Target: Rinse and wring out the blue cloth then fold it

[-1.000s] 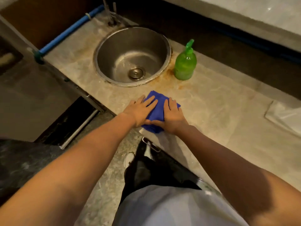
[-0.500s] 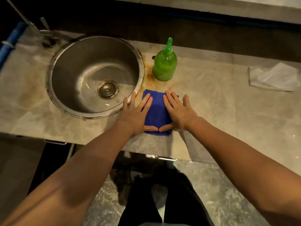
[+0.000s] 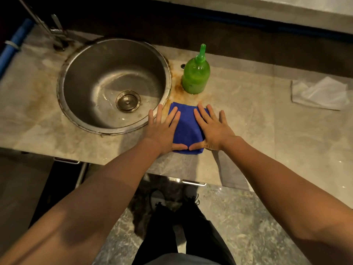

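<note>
Fuzzy blue cloth [image 3: 186,129] lies on glossy stained marble counter [image 3: 248,115] beside shiny metal sink [image 3: 80,77].

Blue cloth [image 3: 186,129] side edges hidden under left hand [image 3: 162,131] and right hand [image 3: 214,131]. Tap [image 3: 57,36] at table [image 3: 248,115] far-left corner cut by the top edge; blue pipe [image 3: 13,45] runs off the left edge.

Forward: green squeeze bottle [image 3: 195,77] just behind blue cloth [image 3: 186,127], blocks path. Left: round steel sink [image 3: 114,131] just beside left hand [image 3: 162,129]. Right: bare countertop [image 3: 257,121] free beyond right hand [image 3: 214,129], until white crumpled sheet [image 3: 319,95]
</note>
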`<state>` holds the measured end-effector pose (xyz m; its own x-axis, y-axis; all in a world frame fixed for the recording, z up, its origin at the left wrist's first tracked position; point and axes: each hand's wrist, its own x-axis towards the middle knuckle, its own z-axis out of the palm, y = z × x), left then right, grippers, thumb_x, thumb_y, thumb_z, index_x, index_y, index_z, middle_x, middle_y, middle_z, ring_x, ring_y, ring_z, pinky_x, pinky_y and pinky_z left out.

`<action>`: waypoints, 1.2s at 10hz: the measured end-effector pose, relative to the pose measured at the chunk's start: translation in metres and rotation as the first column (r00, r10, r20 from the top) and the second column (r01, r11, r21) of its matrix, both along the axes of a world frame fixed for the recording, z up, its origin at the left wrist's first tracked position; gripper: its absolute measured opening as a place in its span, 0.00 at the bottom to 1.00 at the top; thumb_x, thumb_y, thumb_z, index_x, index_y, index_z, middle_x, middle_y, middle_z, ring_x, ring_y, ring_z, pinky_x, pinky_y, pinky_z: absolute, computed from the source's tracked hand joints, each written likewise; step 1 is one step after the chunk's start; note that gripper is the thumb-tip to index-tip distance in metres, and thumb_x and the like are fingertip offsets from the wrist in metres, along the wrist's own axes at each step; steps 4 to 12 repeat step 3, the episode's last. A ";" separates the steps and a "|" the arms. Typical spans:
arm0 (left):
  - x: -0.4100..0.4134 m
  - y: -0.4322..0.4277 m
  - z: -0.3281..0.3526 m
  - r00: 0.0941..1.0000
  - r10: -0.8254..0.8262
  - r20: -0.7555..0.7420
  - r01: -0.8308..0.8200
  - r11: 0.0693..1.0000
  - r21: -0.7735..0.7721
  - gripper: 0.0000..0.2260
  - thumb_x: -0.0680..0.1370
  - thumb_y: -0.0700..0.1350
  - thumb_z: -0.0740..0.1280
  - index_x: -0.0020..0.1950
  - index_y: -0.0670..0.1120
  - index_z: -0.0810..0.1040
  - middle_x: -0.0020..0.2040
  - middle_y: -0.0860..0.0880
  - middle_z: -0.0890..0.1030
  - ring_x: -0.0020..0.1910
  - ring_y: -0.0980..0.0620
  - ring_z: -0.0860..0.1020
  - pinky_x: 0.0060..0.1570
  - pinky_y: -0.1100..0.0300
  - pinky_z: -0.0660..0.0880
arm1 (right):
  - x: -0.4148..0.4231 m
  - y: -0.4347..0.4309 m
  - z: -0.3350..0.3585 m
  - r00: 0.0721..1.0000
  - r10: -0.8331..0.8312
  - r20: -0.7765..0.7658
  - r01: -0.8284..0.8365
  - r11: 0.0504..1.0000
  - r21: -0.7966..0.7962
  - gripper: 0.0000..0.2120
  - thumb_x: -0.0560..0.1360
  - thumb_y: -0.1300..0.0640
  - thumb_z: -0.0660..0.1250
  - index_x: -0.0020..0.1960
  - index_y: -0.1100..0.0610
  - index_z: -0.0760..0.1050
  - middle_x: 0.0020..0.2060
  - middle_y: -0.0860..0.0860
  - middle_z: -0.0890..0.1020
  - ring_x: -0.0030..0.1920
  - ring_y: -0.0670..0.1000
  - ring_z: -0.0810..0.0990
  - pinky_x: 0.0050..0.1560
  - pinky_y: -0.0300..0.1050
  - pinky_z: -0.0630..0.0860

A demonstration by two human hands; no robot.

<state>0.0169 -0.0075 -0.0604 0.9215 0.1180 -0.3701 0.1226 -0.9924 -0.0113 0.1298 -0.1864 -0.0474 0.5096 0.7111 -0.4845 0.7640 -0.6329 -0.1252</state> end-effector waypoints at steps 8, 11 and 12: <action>-0.011 0.006 0.034 0.995 0.098 0.016 -0.091 0.967 -0.239 0.39 0.75 0.65 0.64 0.80 0.49 0.53 0.81 0.46 0.52 0.74 0.38 0.60 0.71 0.47 0.60 | -0.001 0.016 0.021 0.998 -0.067 0.013 0.065 0.991 0.120 0.51 0.70 0.24 0.57 0.81 0.54 0.47 0.81 0.56 0.47 0.80 0.61 0.45 0.76 0.64 0.51; -0.011 0.006 0.034 0.995 0.098 0.016 -0.091 0.967 -0.239 0.39 0.75 0.65 0.64 0.80 0.49 0.53 0.81 0.46 0.52 0.74 0.38 0.60 0.71 0.47 0.60 | -0.001 0.016 0.021 0.998 -0.067 0.013 0.065 0.991 0.120 0.51 0.70 0.24 0.57 0.81 0.54 0.47 0.81 0.56 0.47 0.80 0.61 0.45 0.76 0.64 0.51; -0.011 0.006 0.034 0.995 0.098 0.016 -0.091 0.967 -0.239 0.39 0.75 0.65 0.64 0.80 0.49 0.53 0.81 0.46 0.52 0.74 0.38 0.60 0.71 0.47 0.60 | -0.001 0.016 0.021 0.998 -0.067 0.013 0.065 0.991 0.120 0.51 0.70 0.24 0.57 0.81 0.54 0.47 0.81 0.56 0.47 0.80 0.61 0.45 0.76 0.64 0.51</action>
